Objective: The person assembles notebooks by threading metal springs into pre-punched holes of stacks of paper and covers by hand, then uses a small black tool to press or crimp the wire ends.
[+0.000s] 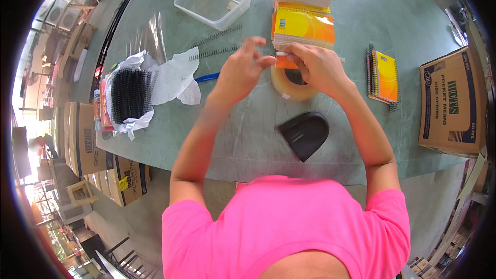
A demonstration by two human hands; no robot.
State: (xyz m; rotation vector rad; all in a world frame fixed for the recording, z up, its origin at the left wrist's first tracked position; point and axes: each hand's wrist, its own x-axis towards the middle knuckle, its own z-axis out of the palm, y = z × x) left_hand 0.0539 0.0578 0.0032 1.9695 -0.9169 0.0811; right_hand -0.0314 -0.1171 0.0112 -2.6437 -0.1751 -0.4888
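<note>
My right hand (pixel 318 64) is closed, its fingertips on a thin white rod-like piece (pixel 282 53). An orange cover (pixel 285 62) shows just below those fingers, over a wide roll of clear tape (pixel 290 91). To the left, my left hand (pixel 242 70) is raised with thumb and fingers apart and nothing visible in it. Beyond both hands stand stacks of yellow-orange memo pads (pixel 305 25) with punched edges. Two loose black spiral coils (pixel 216 51) lie left of my left hand, by a blue stick-like tool (pixel 207 77).
A bundle of black coils (pixel 130 95) rests on crumpled white paper at left. Behind is a clear plastic tub (pixel 214 20). A black wedge-shaped object (pixel 305 135) lies nearer me. Spiral-bound memo pads (pixel 385 76) and a cardboard box (pixel 450 102) are at right.
</note>
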